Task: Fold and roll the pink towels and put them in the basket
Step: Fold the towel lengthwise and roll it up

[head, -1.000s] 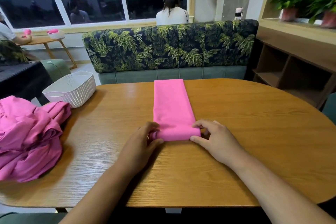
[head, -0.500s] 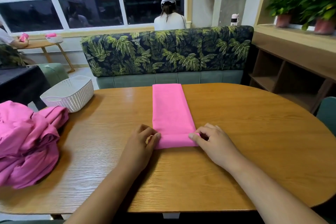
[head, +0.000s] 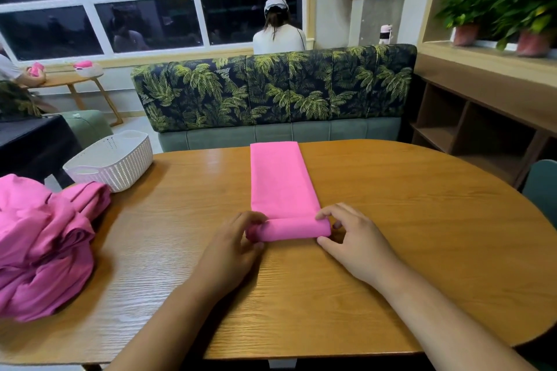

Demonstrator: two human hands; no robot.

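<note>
the pile of pink towels was cut off by the left edge, so its full spread could not be told. the left hand had its fingers over the left end of the pink towel roll, hiding that end. the right hand had fingers tucked partly behind the right end. the basket hid most of its inside behind its near wall. both forearms were cropped at the bottom, and the tabletop was cut off at the right edge.

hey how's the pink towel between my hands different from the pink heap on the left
The towel lies as a neat folded strip, near end rolled; the heap is crumpled. The left hand and right hand grip the towel's roll; no hand touches the heap. Both are pink and on the table.
</note>
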